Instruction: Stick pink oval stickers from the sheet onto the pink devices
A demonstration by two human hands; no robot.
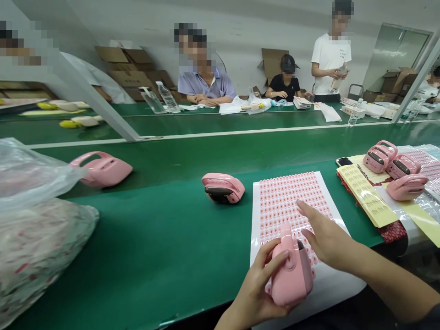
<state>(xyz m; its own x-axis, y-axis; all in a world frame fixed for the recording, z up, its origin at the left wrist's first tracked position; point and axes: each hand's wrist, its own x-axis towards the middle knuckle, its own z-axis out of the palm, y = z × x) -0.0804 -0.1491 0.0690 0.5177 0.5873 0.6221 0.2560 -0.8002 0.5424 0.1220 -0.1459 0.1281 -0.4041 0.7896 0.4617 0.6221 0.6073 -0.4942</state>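
My left hand is wrapped round a pink handled device, a rounded plastic body with a loop handle and a dark panel. It is tilted above the near part of a white sheet of small pink stickers. My right hand is just right of the device, fingers stretched out over the sheet, with nothing visible in them. Another pink device stands left of the sheet's far corner, its dark panel facing me. Whether a sticker is on a fingertip is too small to tell.
A further pink device lies at the left, beside a full plastic bag. On the right, several pink devices stand near yellow sticker sheets. Co-workers are across the green table, beyond slanted metal posts.
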